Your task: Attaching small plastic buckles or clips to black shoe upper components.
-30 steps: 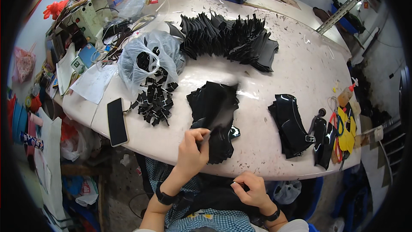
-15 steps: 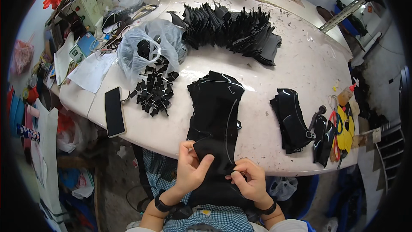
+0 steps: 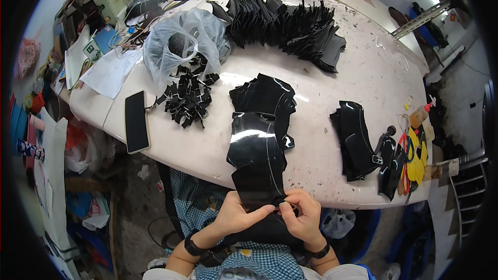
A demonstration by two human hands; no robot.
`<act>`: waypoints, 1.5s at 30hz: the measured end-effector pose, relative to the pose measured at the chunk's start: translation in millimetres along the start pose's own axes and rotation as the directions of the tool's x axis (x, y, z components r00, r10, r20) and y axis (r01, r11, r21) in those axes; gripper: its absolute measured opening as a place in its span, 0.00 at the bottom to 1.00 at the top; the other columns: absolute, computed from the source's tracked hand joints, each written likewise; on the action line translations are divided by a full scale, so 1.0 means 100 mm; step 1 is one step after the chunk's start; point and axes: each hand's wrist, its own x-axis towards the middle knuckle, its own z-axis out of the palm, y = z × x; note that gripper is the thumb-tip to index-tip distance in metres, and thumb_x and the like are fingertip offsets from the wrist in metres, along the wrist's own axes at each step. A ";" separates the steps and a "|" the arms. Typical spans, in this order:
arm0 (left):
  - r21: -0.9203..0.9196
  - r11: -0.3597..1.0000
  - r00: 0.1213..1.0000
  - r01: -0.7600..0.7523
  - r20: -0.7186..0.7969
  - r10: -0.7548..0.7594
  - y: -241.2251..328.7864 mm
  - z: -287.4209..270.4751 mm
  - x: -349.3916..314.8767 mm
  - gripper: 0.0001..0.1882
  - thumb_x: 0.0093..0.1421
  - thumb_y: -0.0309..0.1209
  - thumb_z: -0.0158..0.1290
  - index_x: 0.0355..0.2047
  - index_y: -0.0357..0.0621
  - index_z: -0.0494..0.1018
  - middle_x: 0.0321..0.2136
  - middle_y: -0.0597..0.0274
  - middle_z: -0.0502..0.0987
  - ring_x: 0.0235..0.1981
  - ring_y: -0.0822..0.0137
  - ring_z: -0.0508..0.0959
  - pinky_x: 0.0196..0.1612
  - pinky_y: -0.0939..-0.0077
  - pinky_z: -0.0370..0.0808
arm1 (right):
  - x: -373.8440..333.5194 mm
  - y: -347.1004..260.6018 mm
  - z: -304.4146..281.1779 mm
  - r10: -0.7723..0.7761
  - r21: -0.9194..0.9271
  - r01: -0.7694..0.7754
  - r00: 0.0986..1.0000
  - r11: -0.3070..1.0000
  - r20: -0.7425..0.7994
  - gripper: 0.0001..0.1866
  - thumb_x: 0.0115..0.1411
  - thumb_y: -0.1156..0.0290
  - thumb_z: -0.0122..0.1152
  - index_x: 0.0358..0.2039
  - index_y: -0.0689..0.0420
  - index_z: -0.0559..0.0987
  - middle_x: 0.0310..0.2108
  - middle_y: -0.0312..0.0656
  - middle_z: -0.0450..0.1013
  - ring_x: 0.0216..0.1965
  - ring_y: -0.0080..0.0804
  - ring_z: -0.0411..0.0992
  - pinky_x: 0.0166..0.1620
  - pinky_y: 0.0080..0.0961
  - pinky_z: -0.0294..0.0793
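Note:
Glossy black patent-leather pieces (image 3: 253,137) lie overlapped at the table's front edge. The nearest piece (image 3: 258,182) is in my left hand (image 3: 236,215), which closes on its near edge, thumb stretched across toward the right. At that piece's lower right corner my right hand (image 3: 302,216) pinches with thumb and fingertips; a small dark bit shows there, too small to name. Several more black pieces (image 3: 264,93) are stacked beneath at the far end. A small buckled strap end (image 3: 289,142) pokes out on the right of the stack.
Right of the stack lie black pieces with a buckle (image 3: 355,142), then scissors and yellow parts (image 3: 415,158). A phone (image 3: 136,123), small black tabs (image 3: 189,98) and a plastic bag (image 3: 205,39) are on the left. A long row of black pieces (image 3: 285,28) stands behind.
Both hands are lower and closer together; the left thumb now reaches toward the right fingers. The held piece has come nearer, and more of the stack beneath shows.

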 end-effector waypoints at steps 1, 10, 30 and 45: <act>0.046 0.999 0.999 -0.024 -0.026 0.025 -0.01 0.01 0.00 0.09 0.50 0.23 0.55 0.33 0.34 0.76 0.28 0.60 0.79 0.29 0.74 0.77 0.34 0.82 0.73 | 0.00 0.00 0.00 -0.025 -0.024 0.025 1.000 0.999 0.004 0.04 0.47 0.79 0.59 0.24 0.64 0.73 0.27 0.44 0.72 0.21 0.23 0.68 0.25 0.17 0.68; 0.292 0.944 0.976 -0.153 -0.106 0.191 -0.05 0.06 -0.01 0.10 0.44 0.24 0.56 0.30 0.37 0.76 0.24 0.60 0.79 0.24 0.74 0.77 0.28 0.82 0.73 | 0.04 -0.05 0.07 0.131 0.158 -0.122 0.990 0.980 -0.052 0.07 0.44 0.78 0.62 0.25 0.63 0.73 0.25 0.42 0.72 0.23 0.22 0.70 0.26 0.16 0.68; 0.671 0.429 0.750 -0.605 0.297 0.591 -0.08 0.04 0.02 0.15 0.41 0.27 0.56 0.33 0.35 0.75 0.26 0.55 0.75 0.26 0.62 0.76 0.27 0.75 0.73 | -0.04 0.35 0.00 -0.093 -0.143 0.107 0.990 0.984 0.102 0.14 0.45 0.72 0.62 0.33 0.60 0.71 0.29 0.41 0.68 0.27 0.29 0.67 0.29 0.23 0.67; -0.101 0.992 0.992 0.080 0.108 -0.069 -0.06 -0.15 0.06 0.10 0.53 0.22 0.54 0.37 0.35 0.72 0.24 0.65 0.74 0.25 0.79 0.73 0.27 0.86 0.69 | 0.02 -0.01 0.05 0.209 0.333 -0.301 0.935 0.893 0.285 0.10 0.54 0.85 0.49 0.38 0.67 0.66 0.30 0.45 0.71 0.28 0.24 0.73 0.29 0.16 0.74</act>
